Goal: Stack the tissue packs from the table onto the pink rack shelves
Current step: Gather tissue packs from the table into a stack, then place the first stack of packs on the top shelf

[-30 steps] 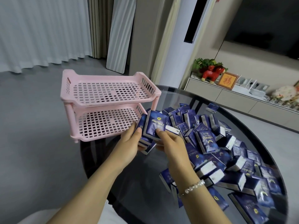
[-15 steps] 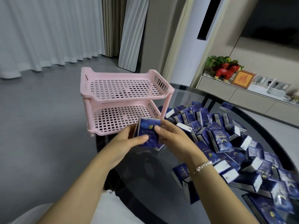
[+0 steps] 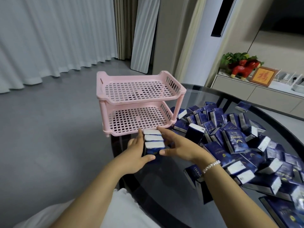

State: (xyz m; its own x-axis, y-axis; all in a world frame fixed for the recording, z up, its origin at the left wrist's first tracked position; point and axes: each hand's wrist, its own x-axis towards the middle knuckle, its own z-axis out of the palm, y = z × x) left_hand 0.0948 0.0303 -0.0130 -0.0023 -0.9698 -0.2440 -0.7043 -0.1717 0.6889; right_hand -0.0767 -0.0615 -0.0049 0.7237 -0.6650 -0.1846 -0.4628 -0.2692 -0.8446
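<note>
A two-tier pink rack (image 3: 139, 102) stands at the left edge of the round dark glass table (image 3: 164, 186); both perforated shelves hold nothing. Three dark blue tissue packs (image 3: 153, 143) stand side by side as one bundle, white ends up, just in front of the lower shelf's front rim. My left hand (image 3: 138, 153) presses the bundle from the left and my right hand (image 3: 179, 146) from the right, thumbs meeting at its near end. A large heap of blue tissue packs (image 3: 238, 142) covers the table to the right.
A grey floor drops away left of the table edge. Behind the rack are white curtains (image 3: 49, 38), a leaning white panel (image 3: 144, 33) and a low cabinet (image 3: 263, 96) with a red figurine, a plant and a framed picture. A white garment (image 3: 115, 211) lies at the table's near edge.
The bundle in my hands has turned from face-up to standing on end with white ends up, and has moved forward to the lower shelf's front rim. The camera has shifted so the rack sits more central.
</note>
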